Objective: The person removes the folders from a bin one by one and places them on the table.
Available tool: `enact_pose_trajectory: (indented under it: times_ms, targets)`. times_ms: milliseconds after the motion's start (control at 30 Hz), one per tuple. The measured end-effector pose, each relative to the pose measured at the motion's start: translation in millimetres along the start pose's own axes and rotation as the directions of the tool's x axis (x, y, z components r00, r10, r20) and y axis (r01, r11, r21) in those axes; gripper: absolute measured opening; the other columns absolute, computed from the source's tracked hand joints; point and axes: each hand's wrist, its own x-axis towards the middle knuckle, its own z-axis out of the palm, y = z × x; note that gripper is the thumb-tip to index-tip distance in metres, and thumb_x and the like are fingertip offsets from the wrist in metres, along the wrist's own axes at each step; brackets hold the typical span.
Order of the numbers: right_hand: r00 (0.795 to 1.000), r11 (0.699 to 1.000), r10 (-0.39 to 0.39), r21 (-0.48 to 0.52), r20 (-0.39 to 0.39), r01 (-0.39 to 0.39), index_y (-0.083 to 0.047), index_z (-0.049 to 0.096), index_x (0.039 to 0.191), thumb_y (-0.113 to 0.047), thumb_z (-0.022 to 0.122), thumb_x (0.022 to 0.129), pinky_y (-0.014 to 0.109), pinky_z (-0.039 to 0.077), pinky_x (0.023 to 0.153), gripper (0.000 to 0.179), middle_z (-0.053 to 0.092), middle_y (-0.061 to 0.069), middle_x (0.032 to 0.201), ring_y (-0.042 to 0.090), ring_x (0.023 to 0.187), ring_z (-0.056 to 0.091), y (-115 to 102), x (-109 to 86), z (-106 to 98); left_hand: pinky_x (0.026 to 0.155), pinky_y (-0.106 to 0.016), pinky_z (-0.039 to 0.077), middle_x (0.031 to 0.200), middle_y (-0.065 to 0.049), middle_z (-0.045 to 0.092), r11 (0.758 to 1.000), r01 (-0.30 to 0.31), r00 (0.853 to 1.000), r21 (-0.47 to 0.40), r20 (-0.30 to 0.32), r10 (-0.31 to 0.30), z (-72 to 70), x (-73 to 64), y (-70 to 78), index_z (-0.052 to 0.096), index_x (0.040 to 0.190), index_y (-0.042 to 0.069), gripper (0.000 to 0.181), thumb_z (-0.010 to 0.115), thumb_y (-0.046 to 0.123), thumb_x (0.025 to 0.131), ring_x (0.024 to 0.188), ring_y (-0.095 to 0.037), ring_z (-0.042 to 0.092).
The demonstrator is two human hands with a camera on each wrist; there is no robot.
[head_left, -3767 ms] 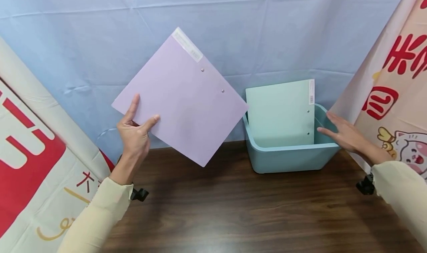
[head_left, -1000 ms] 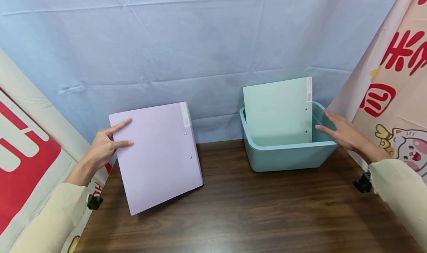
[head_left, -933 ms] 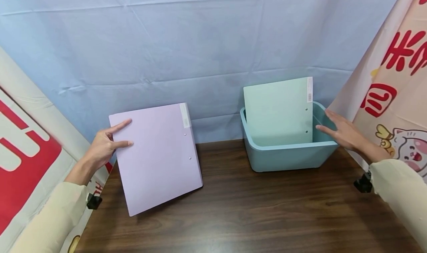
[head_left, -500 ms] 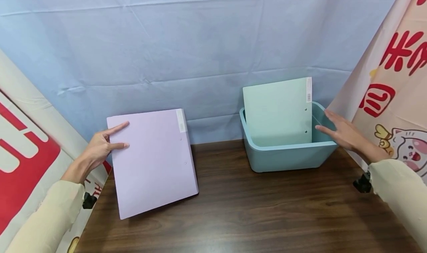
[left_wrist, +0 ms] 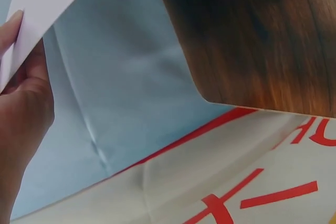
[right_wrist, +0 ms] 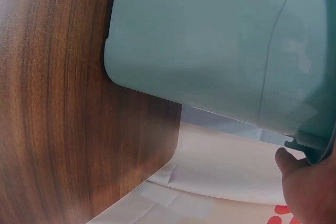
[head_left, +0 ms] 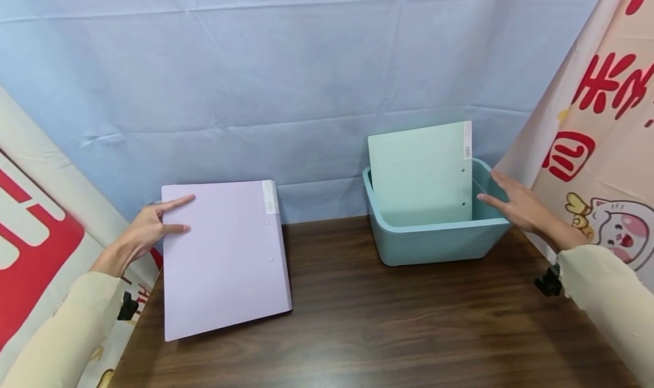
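My left hand (head_left: 145,232) pinches the left edge of a lilac ring-binder folder (head_left: 225,257), thumb and index finger lying across its front cover. Close over the left part of the table, the folder leans back, its spine and white label on the right. In the left wrist view, the fingers (left_wrist: 34,69) sit behind the folder's edge. My right hand (head_left: 526,209) grips the right rim of a blue-green plastic bin (head_left: 439,243), thumb over the inside. A mint-green folder (head_left: 419,178) stands tilted in the bin, its lower part hidden by the front wall.
The dark wood table (head_left: 368,331) runs across the front, with bare wood between the lilac folder and the bin. A pale blue cloth (head_left: 286,92) hangs behind. Printed banners flank it at the left (head_left: 41,234) and right (head_left: 603,161).
The lilac folder has come down from a raised, diagonal position to the left side and turned nearer upright. Lately it sinks slightly left and down. The right hand stays at the bin's rim.
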Motion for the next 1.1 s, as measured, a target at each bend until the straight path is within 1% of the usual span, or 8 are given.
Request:
enact_pose_trajectory:
  times_ms: [333,467,567,633,800,900,1000,1100]
  targets:
    - [1.000,1.000,0.007,0.003,0.004,-0.007,-0.002,-0.002,0.168,-0.057,0.047,0.108,0.084,0.011,0.115,0.096,0.003,0.035,0.171,0.060,0.156,0.005,0.1,0.1,-0.6,0.085,-0.014,0.051,0.173,-0.020,0.021,0.996,0.027,1.000,0.084,0.011,-0.028,-5.9,6.0,-14.0,0.041,0.163,0.017,0.086,0.085,0.012,0.090,0.155,-0.048,0.024]
    - [1.000,1.000,0.005,0.007,0.007,-0.005,-0.002,-0.002,0.168,-0.057,0.048,0.108,0.083,0.010,0.116,0.095,0.003,0.034,0.171,0.059,0.156,0.005,-0.8,-0.5,0.2,0.107,-0.045,0.051,0.173,-0.023,0.018,0.993,0.046,0.999,0.113,0.018,-0.049,-9.9,7.0,-22.1,0.040,0.163,0.018,0.086,0.084,0.013,0.090,0.156,-0.051,0.022]
    - [1.000,1.000,0.004,0.008,0.006,-0.004,-0.002,-0.002,0.168,-0.056,0.048,0.108,0.083,0.010,0.116,0.095,0.003,0.034,0.171,0.059,0.156,0.005,-0.8,-0.4,1.2,0.112,-0.061,0.043,0.172,-0.026,0.020,0.990,0.055,0.998,0.133,0.022,-0.058,-13.4,7.5,-29.5,0.041,0.163,0.017,0.086,0.085,0.013,0.089,0.155,-0.052,0.024]
    - [1.000,1.000,0.004,0.008,0.004,-0.004,-0.003,-0.002,0.168,-0.056,0.048,0.108,0.084,0.010,0.115,0.095,0.003,0.034,0.171,0.059,0.156,0.005,-0.8,-0.5,1.3,0.110,-0.056,0.047,0.170,-0.028,0.023,0.988,0.059,0.998,0.145,0.024,-0.063,-15.3,8.0,-34.7,0.042,0.162,0.017,0.085,0.085,0.012,0.088,0.153,-0.052,0.028]
    - [1.000,1.000,0.004,0.005,-0.002,-0.004,-0.004,-0.003,0.169,-0.055,0.049,0.107,0.085,0.012,0.113,0.095,0.004,0.034,0.171,0.060,0.155,0.006,-2.2,-1.9,0.4,0.092,-0.020,0.048,0.168,-0.028,0.030,0.986,0.053,0.998,0.158,0.033,-0.059,-19.1,9.6,-46.1,0.044,0.161,0.013,0.084,0.085,0.009,0.087,0.150,-0.046,0.035]
    - [1.000,1.000,0.001,0.003,-0.002,-0.001,-0.004,-0.003,0.169,-0.055,0.050,0.107,0.085,0.013,0.113,0.095,0.004,0.034,0.172,0.060,0.155,0.006,-2.9,-1.8,-0.4,0.085,-0.016,0.042,0.168,-0.029,0.030,0.984,0.056,0.997,0.169,0.038,-0.064,-20.5,8.7,-52.2,0.043,0.161,0.011,0.085,0.085,0.007,0.087,0.148,-0.044,0.036]
    - [1.000,1.000,0.003,0.001,0.002,-0.003,-0.004,-0.002,0.169,-0.056,0.050,0.107,0.085,0.013,0.114,0.097,0.004,0.033,0.172,0.059,0.156,0.006,-3.8,-1.2,-1.3,0.103,-0.034,0.049,0.168,-0.030,0.028,0.985,0.069,0.996,0.161,0.040,-0.077,-19.9,6.9,-57.5,0.042,0.161,0.009,0.085,0.085,0.007,0.087,0.149,-0.047,0.035]
    - [1.000,1.000,0.009,-0.005,0.006,-0.009,-0.004,-0.002,0.169,-0.057,0.049,0.106,0.084,0.012,0.114,0.097,0.004,0.033,0.172,0.059,0.156,0.006,-3.7,-0.6,-1.8,0.119,-0.062,0.036,0.169,-0.032,0.024,0.989,0.083,0.995,0.119,0.039,-0.088,-18.8,5.4,-62.7,0.042,0.159,0.005,0.084,0.084,0.006,0.087,0.152,-0.052,0.028]
